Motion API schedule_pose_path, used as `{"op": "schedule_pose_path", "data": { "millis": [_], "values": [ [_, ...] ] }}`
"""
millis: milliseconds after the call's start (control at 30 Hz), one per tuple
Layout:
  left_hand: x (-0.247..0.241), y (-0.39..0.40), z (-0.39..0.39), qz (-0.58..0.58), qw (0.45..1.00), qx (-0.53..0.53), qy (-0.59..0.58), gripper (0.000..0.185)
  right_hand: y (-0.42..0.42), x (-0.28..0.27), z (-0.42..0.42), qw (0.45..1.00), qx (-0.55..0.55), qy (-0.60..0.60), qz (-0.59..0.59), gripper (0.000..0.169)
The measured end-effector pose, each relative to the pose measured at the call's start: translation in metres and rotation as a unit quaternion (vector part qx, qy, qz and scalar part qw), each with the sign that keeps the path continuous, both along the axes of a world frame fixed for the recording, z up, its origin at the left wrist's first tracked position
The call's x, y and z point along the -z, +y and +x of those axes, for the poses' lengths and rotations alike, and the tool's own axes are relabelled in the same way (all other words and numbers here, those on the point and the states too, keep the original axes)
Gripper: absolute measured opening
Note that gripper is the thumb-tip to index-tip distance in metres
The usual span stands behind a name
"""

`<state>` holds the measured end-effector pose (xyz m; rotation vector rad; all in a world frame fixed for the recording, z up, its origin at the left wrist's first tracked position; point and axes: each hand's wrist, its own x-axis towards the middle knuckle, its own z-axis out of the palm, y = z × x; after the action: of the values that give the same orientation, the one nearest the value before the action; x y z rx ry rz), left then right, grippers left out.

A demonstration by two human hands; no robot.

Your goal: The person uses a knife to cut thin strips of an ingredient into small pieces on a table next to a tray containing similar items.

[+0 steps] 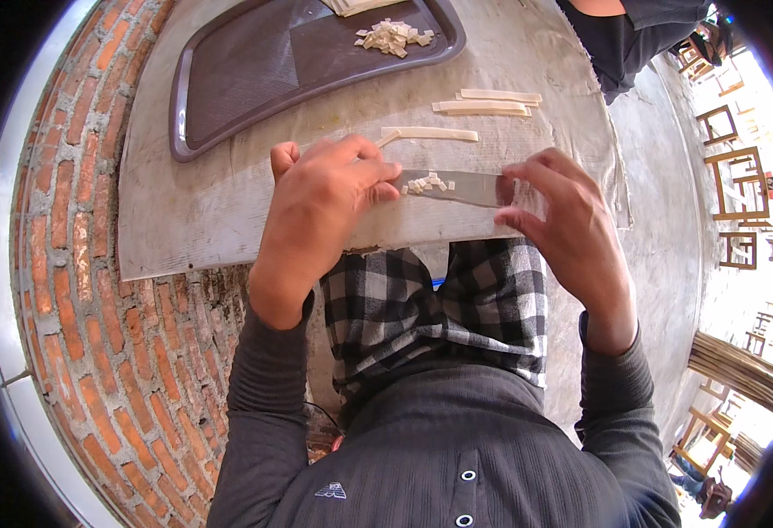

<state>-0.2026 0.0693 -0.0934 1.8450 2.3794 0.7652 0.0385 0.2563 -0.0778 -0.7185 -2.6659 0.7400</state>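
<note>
My left hand [333, 185] pinches the left end of a flat grey metal blade or plate [469, 188] between thumb and fingertips. Several small cream-coloured cut pieces [429, 183] lie on its left part. At its right end my right hand [551, 204] is blurred, with the thumb below and the fingers above; whether it grips the end I cannot tell. Just beyond the left hand lie a cream strip [436, 134] and a short slanted strip touching or near its left end. More cream strips [485, 107] lie farther back in a loose group.
A brown plastic tray [238, 135] stands at the back left of the cloth-covered table [182, 224]. It holds a heap of small cut pieces [394, 37] and a stack of cream sheets [360, 5]. A brick wall [106, 317] borders the left side. Another person's dark-clothed arm [630, 33] is at the back right.
</note>
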Motion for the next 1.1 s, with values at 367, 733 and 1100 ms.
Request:
{"op": "schedule_pose_path", "data": {
  "millis": [367,733,1100],
  "values": [
    [0.010,-0.042,0.021,0.034,0.998,0.036,0.044,0.045,-0.012,0.045,0.033,0.970,-0.144,0.104,0.169,0.052],
    [0.038,-0.051,0.021,0.189,0.978,0.020,0.085,0.047,0.011,0.073,0.027,0.865,-0.198,0.265,0.377,0.043],
    [0.030,-0.054,-0.026,0.225,0.964,-0.142,-0.027,0.034,0.122,0.005,-0.042,0.853,-0.142,0.233,0.446,0.042]
  ]
}}
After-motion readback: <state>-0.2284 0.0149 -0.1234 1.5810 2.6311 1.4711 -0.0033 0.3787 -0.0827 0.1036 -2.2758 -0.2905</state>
